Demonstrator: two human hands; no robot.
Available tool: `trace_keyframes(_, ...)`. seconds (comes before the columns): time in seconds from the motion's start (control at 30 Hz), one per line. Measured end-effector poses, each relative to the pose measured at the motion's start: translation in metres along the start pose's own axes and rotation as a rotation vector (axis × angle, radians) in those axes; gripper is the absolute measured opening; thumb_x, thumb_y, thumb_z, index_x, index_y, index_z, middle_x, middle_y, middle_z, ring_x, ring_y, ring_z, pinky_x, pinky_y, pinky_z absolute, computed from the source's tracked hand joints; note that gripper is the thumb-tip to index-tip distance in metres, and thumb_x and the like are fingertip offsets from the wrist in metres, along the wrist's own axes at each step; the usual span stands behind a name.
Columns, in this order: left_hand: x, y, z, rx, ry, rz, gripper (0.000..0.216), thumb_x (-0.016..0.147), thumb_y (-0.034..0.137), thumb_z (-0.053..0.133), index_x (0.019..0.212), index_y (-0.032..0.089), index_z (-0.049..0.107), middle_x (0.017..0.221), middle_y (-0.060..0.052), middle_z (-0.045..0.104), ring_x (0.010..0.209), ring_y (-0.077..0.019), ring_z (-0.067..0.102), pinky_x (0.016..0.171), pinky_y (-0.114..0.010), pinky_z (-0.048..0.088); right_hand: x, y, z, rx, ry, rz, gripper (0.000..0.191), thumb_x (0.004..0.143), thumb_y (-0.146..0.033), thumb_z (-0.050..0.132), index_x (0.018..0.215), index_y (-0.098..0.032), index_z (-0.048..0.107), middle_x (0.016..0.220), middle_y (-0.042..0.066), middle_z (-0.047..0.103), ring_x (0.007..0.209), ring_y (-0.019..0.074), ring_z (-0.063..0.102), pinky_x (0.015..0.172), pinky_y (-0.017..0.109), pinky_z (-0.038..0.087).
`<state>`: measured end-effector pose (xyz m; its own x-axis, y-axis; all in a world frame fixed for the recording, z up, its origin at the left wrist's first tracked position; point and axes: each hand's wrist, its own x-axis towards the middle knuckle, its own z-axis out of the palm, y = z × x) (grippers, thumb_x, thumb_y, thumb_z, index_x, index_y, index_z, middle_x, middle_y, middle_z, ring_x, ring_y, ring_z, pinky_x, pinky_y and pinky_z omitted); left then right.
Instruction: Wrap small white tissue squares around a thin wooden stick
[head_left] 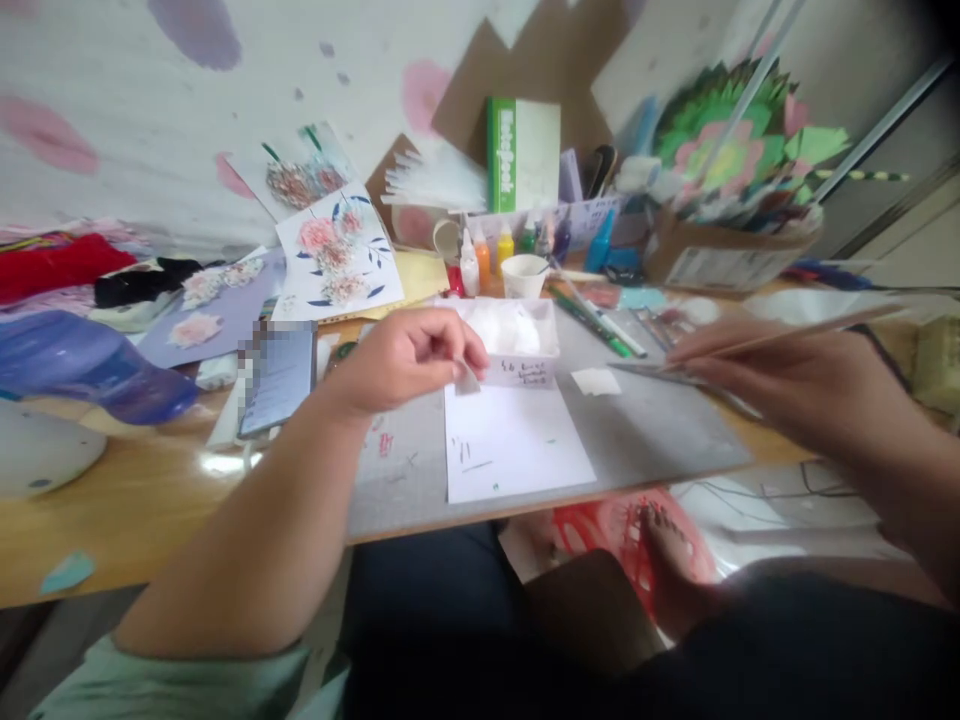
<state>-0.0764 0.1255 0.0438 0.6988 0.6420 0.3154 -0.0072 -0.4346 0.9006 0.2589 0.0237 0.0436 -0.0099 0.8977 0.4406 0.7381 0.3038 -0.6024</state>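
My left hand (pixel 409 357) hovers over the grey mat (pixel 660 430), its fingers pinched on a small white paper scrap (pixel 468 379). Just below it lies a white sheet (pixel 514 443) with faint marks. Behind the hand stands a small white box (pixel 517 340) holding white pieces. My right hand (pixel 787 385) is at the right, blurred, fingers closed round a thin wooden stick (pixel 802 335) that points up to the right. A metal ruler (pixel 660 372) lies under that hand, and a small white square (pixel 595 381) rests on the mat between the hands.
A phone (pixel 277 378) lies left of the mat. Flower cards (pixel 337 255) lean at the back left. Glue and paint bottles (pixel 484 262), a white cup (pixel 523 275), pens (pixel 592 320), a green box (pixel 521 155) and a carton of paper flowers (pixel 731 180) crowd the back. A red stool (pixel 622 535) stands below.
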Motion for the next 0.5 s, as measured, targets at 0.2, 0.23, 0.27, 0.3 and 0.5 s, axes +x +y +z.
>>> trace_keyframes(0.2,0.003,-0.008,-0.001,-0.03,0.201,0.039,0.016,0.074,0.01,0.071,0.07,0.022,0.06,0.075,-0.001,0.062,0.062,-0.0129,0.055,0.054,-0.027,0.043,0.0,-0.013,0.0,0.029,0.058,-0.042,0.024,0.085,-0.046,0.067,0.079,-0.025,0.076,0.084,0.002,0.077,0.086,0.0152,0.07,0.08,0.032,0.054)
trace_keyframes(0.23,0.004,-0.008,0.0,-0.03,0.242,0.021,0.017,0.073,0.011,0.073,0.072,0.022,0.06,0.076,-0.001,0.061,0.063,-0.0124,0.054,0.055,-0.026,0.043,0.002,-0.013,0.001,0.044,0.043,-0.077,0.023,0.086,-0.045,0.067,0.079,-0.025,0.076,0.083,0.002,0.077,0.085,0.0155,0.071,0.077,0.03,0.055)
trace_keyframes(0.27,0.004,-0.007,0.001,-0.032,0.285,0.002,0.018,0.072,0.011,0.075,0.074,0.022,0.061,0.077,0.0,0.06,0.065,-0.012,0.054,0.056,-0.025,0.043,0.005,-0.014,0.004,0.057,0.025,-0.117,0.022,0.087,-0.044,0.067,0.08,-0.026,0.076,0.082,0.002,0.077,0.083,0.0158,0.071,0.075,0.029,0.056)
trace_keyframes(0.3,0.005,-0.006,0.002,-0.041,0.327,-0.009,0.02,0.07,0.011,0.077,0.079,0.022,0.061,0.078,0.001,0.06,0.066,-0.0115,0.054,0.058,-0.024,0.044,0.008,-0.014,0.007,0.071,0.008,-0.151,0.02,0.088,-0.042,0.067,0.081,-0.026,0.076,0.082,0.003,0.077,0.082,0.0162,0.072,0.072,0.028,0.057)
trace_keyframes(0.5,0.005,-0.01,0.003,-0.054,0.419,-0.162,0.01,0.079,0.018,0.071,0.085,0.019,0.062,0.077,0.002,0.059,0.066,-0.0091,0.052,0.059,-0.021,0.041,0.048,-0.031,0.045,0.241,-0.038,-0.223,0.023,0.087,-0.039,0.068,0.072,-0.025,0.078,0.075,0.004,0.078,0.073,0.0179,0.074,0.068,0.027,0.062)
